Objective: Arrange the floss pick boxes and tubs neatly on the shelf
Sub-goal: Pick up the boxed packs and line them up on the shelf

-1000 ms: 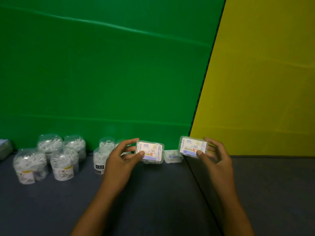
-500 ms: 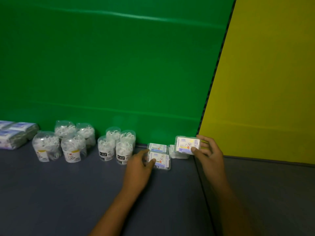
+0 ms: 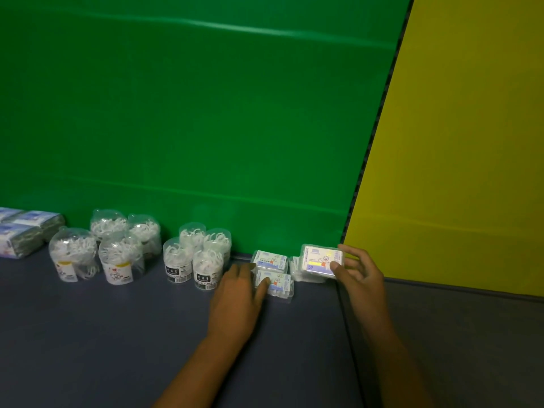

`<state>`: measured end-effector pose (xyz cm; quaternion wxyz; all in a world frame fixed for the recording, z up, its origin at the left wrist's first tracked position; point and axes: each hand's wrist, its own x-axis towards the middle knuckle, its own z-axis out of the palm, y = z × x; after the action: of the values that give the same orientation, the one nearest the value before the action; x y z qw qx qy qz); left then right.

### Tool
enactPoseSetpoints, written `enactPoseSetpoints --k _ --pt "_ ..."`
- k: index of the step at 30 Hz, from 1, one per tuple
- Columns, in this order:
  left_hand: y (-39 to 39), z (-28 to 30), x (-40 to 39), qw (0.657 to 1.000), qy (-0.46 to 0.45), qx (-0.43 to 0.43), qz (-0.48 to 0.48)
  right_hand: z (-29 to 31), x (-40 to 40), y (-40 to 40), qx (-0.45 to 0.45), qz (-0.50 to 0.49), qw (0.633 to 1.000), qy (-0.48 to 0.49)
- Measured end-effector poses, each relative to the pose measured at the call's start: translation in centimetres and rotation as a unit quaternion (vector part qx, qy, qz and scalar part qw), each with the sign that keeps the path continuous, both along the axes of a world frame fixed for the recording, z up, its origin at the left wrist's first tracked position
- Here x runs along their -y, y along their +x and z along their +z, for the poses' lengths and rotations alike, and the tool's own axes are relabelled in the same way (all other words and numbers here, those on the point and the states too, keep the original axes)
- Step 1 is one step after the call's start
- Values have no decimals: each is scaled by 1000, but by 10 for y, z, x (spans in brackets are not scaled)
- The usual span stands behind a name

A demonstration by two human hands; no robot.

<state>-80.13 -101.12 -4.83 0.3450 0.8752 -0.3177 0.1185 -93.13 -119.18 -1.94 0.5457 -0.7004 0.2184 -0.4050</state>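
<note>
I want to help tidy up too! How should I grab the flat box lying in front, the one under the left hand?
Pinch the front box across its two long edges, coming from above and the near side. It lies flat and low, and another box sits right behind it, tubs are close on its left, so the near edge is freest. The left hand rests there now.

"50" on box (image 3: 321,261) — "floss" on tub (image 3: 206,272)

Mostly clear plastic sitting on a matt shelf

The tubs (image 3: 119,256) and boxes (image 3: 275,282) look like glossy see-through plastic with printed paper labels, and the picks inside look like white plastic. The shelf (image 3: 117,334) is a smooth, matt blue-grey. The green wall (image 3: 191,113) and yellow wall (image 3: 459,142) look flat with a slight sheen.
</note>
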Motion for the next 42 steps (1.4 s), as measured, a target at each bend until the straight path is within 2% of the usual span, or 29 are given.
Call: enactPoseSetpoints --k 5,8,20,26,32,36,42 --pt "-8 9 -9 990 26 140 -19 -8 6 -5 -32 -11 999 -9" --pt "-7 8 -10 982 50 177 -32 -15 10 -7 -73 -9 997 -12" --pt "-10 6 -6 977 84 195 -27 -28 8 0 -242 -38 959 -140" --pt "-16 11 -8 979 84 182 -28 -29 5 4 -267 -58 948 -161" --pt "-18 32 -31 977 74 197 -44 -23 -3 -1 -241 -74 936 -246" --pt "-10 52 -63 975 80 206 -21 2 -30 5 -231 -79 905 -347" --pt "5 74 -122 972 120 201 17 45 -98 20 -290 -39 819 -494"
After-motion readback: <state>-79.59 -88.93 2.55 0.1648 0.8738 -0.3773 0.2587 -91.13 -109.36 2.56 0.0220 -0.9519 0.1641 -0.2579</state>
